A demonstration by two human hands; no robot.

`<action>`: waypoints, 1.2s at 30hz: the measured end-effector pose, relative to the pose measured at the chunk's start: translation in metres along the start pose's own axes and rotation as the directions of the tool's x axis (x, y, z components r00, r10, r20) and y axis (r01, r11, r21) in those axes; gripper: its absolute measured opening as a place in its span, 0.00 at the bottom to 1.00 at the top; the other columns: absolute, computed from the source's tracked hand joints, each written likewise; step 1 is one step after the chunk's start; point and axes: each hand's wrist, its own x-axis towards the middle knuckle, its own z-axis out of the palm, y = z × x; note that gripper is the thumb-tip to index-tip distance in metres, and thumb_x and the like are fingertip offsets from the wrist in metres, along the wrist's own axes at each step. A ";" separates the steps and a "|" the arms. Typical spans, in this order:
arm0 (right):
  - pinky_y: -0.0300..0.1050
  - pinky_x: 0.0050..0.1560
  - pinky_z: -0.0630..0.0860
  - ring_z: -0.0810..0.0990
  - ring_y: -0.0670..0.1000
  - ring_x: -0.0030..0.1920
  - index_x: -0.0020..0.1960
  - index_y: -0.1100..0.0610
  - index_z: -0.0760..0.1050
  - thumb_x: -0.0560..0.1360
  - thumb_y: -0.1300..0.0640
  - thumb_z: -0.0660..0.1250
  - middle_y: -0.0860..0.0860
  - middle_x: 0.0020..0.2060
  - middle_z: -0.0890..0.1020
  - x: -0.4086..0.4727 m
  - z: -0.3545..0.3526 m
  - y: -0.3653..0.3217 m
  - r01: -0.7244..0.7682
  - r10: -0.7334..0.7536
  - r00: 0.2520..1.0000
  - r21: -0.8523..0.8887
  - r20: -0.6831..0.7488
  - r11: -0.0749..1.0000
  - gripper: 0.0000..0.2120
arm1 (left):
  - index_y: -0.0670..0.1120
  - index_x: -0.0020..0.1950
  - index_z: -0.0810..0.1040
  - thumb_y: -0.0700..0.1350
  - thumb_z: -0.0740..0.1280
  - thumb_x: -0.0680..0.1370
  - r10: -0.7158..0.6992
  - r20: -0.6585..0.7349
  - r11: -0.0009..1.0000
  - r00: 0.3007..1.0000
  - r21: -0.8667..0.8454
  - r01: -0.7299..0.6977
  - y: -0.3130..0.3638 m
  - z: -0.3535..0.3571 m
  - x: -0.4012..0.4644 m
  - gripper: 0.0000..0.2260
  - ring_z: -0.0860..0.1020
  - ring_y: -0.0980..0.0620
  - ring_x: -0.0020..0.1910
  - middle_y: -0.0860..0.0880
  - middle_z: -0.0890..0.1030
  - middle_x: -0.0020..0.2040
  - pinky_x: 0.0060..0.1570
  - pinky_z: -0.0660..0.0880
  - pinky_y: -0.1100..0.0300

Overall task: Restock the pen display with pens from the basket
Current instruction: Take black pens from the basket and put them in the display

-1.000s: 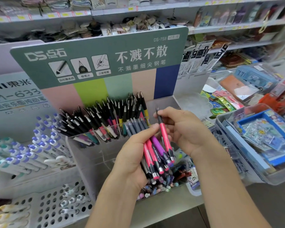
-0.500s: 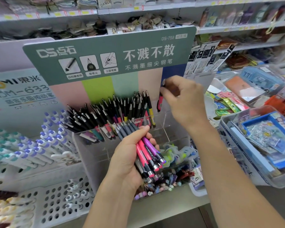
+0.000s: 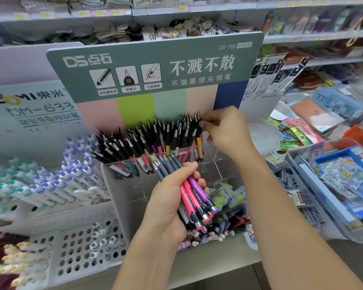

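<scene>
Head view, left hand [image 3: 172, 204] grip holding bundle of pens [image 3: 194, 197] below pen display [image 3: 155, 143], right hand [image 3: 224, 130] grip pinching top of one pen [image 3: 200, 139] at display's right end.

Two bare, sleeveless forearms [image 3: 291, 216]

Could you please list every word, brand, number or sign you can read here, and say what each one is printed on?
"DS 点石", "不溅不散", "不溅墨细尖钢笔", "DS-758": green header board of the pen display.
"自控墨系统", "细笔尖", "正姿笔握": under that board's three icons, small and only just readable.
"DOMI 東米", "DM-633": pale board to the left; its line beneath is too stylised to read.
"DANCE": card on the top shelf.
Print on the pens held in the left hand: too blurred.
</scene>
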 end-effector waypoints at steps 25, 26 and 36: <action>0.37 0.26 0.71 0.74 0.45 0.22 0.38 0.61 0.81 0.77 0.60 0.71 0.50 0.22 0.77 -0.071 -0.039 -0.028 -0.465 0.333 0.869 0.374 0.365 0.803 0.09 | 0.38 0.47 0.81 0.42 0.73 0.70 -0.077 0.115 0.987 0.990 0.151 0.059 -0.004 0.019 0.010 0.10 0.79 0.52 0.28 0.45 0.80 0.33 0.30 0.80 0.61; 0.38 0.27 0.71 0.73 0.45 0.22 0.38 0.61 0.80 0.77 0.59 0.71 0.50 0.24 0.77 -0.070 -0.038 -0.030 -0.464 0.340 0.876 0.406 0.342 0.787 0.09 | 0.38 0.48 0.81 0.43 0.73 0.70 -0.070 0.110 0.988 0.991 0.147 0.053 -0.004 0.020 0.010 0.11 0.79 0.52 0.28 0.45 0.80 0.34 0.30 0.80 0.61; 0.42 0.34 0.81 0.83 0.50 0.33 0.51 0.60 0.74 0.83 0.61 0.63 0.55 0.39 0.82 -0.029 -0.043 -0.010 0.062 0.227 0.911 0.658 -0.345 0.751 0.03 | 0.41 0.40 0.78 0.42 0.71 0.74 -0.087 0.040 0.996 0.995 0.008 0.087 0.009 0.014 0.011 0.06 0.77 0.54 0.27 0.48 0.78 0.33 0.28 0.78 0.62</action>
